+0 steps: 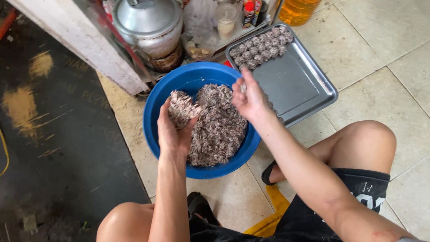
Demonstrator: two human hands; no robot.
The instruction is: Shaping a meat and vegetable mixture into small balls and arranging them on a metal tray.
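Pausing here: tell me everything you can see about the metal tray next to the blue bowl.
The metal tray is a shallow rectangular pan of dull grey sheet metal with rounded corners and a raised rim. It lies flat on the tiled floor, set at an angle, its near corner hidden behind the blue bowl. Two neat rows of small speckled balls fill its far end; the rest is bare. The right hand, holding a small piece, hovers over its near left part, not visibly touching it.

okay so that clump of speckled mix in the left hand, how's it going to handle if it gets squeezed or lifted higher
The clump in the left hand looks soft and crumbly, so it would probably shed bits. It holds a lump shape, like the balls on the metal tray, so it likely packs when pressed. Probably sticky, not slippery.
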